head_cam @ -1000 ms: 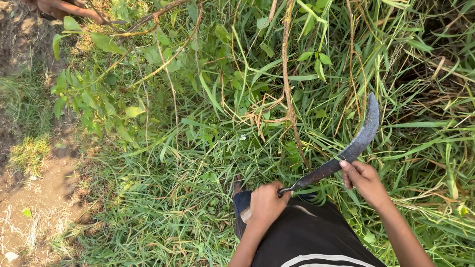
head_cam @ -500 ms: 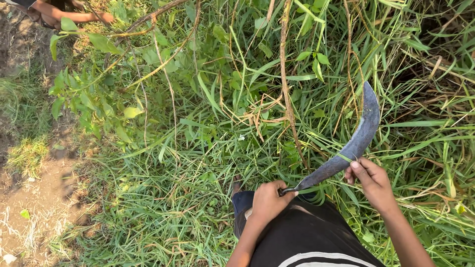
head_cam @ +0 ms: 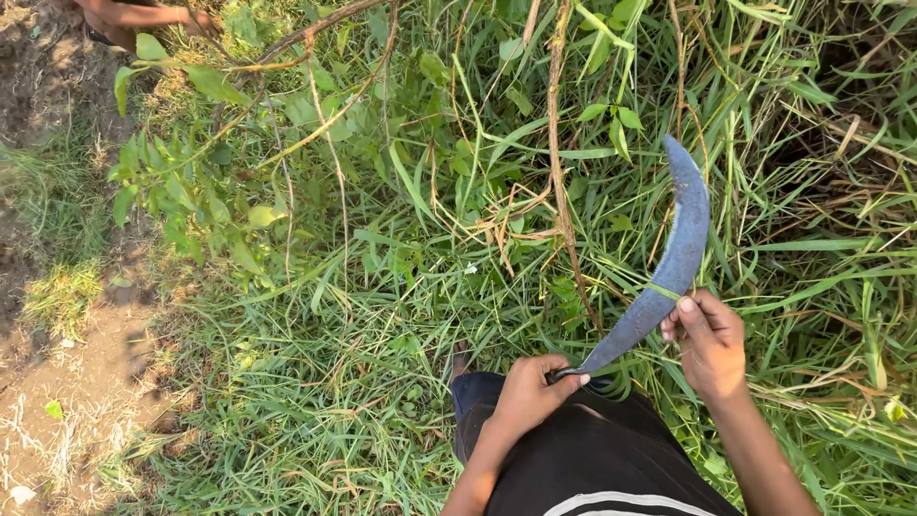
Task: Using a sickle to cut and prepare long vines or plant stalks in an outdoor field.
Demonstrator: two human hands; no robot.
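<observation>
My left hand (head_cam: 528, 390) is closed around the handle of a sickle, low in the middle of the view. Its curved grey blade (head_cam: 672, 256) sweeps up and to the right, tip pointing up. My right hand (head_cam: 708, 339) pinches the blade's lower part with thumb and fingers, where a thin green grass strand lies across the metal. A dry brown stalk (head_cam: 560, 162) stands upright just left of the blade among tall green grass.
Thick grass and leafy weeds (head_cam: 201, 191) fill the ground ahead. Bare soil (head_cam: 57, 373) runs down the left side. Another person's arm (head_cam: 143, 17) shows at the top left. My dark garment (head_cam: 592, 468) covers the bottom centre.
The sickle blade has tilted a little more upright. My right hand has slid along the blade and now pinches it with the thumb on top.
</observation>
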